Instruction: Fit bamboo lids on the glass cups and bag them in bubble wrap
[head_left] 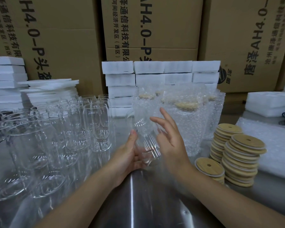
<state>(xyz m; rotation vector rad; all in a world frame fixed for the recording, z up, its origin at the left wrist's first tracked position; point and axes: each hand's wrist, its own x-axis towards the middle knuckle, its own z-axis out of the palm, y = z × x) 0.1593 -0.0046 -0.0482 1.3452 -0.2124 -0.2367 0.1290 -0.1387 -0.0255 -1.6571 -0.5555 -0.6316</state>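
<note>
My left hand (130, 155) cradles the base of a clear glass cup (149, 145) at the centre, thumb up along its side. The cup's upper half sits inside a bubble wrap bag (145, 109), with a bamboo lid (146, 95) showing at the top. My right hand (169, 135) is beside the cup on the right, fingers spread and straight, touching the wrap lightly or just off it. Several bare glass cups (95, 125) stand on the left. Stacks of bamboo lids (242, 160) stand on the right.
Bagged, lidded cups (192, 116) stand behind my right hand. White foam blocks (161, 73) are stacked at the back and left, cardboard boxes (155, 30) behind them. Flat bubble wrap sheets (273, 145) lie at far right on the steel table (138, 203).
</note>
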